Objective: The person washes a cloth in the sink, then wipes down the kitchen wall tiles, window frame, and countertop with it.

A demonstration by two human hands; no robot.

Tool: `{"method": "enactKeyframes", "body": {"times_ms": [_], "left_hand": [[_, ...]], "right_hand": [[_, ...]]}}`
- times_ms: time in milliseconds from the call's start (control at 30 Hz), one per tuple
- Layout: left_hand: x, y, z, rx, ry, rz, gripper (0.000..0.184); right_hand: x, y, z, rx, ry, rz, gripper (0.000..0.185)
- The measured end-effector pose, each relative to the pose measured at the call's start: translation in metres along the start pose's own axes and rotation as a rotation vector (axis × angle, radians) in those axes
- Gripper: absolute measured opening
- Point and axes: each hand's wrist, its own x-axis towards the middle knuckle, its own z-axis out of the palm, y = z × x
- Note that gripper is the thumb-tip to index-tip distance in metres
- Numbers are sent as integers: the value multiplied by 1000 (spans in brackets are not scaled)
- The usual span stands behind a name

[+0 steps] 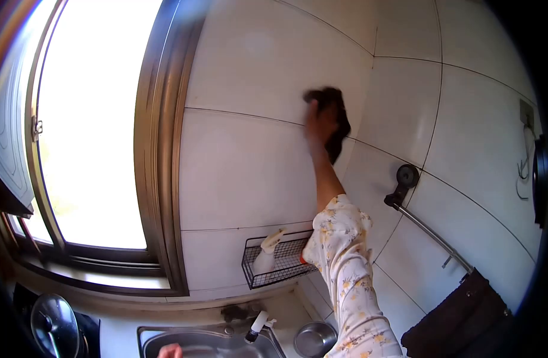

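Observation:
My right hand (323, 128) is raised against the white tiled wall (244, 161), near the corner, with a dark cloth (339, 128) pressed under it; both are blurred. A white sleeve with a yellow flower pattern covers that arm. Low in the view, only part of my left hand (171, 351) shows, over the steel sink (208, 340); its fingers are too cut off to read. Below the right hand, a black wire basket (286, 268) on the wall holds a white spray bottle (265, 259).
A brown-framed window (161, 149) is at the left. A faucet (259, 325) and a metal bowl (314, 340) are at the sink. A lidded pan (56, 328) sits lower left. A dark towel (459, 322) hangs from a metal rail (435, 237) at the right.

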Motion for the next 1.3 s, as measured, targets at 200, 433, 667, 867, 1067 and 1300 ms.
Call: {"method": "enactKeyframes", "body": {"times_ms": [200, 433, 667, 867, 1067, 1300], "left_hand": [[90, 175, 106, 306, 176, 1007, 53], [190, 245, 163, 678, 638, 1257, 114], [214, 231, 165, 785, 674, 1305, 128], [210, 231, 160, 719, 638, 1356, 124], [226, 228, 161, 715, 692, 1399, 120], [229, 226, 162, 756, 752, 1412, 120]], "right_hand": [[-86, -147, -27, 111, -412, -833, 57], [-13, -141, 7, -259, -507, -1155, 44], [-32, -214, 21, 2, -54, -668, 55], [-147, -173, -4, 432, -693, -624, 38], [-44, -164, 26, 106, -2, -884, 27], [-73, -167, 23, 106, 55, -578, 57]]}}
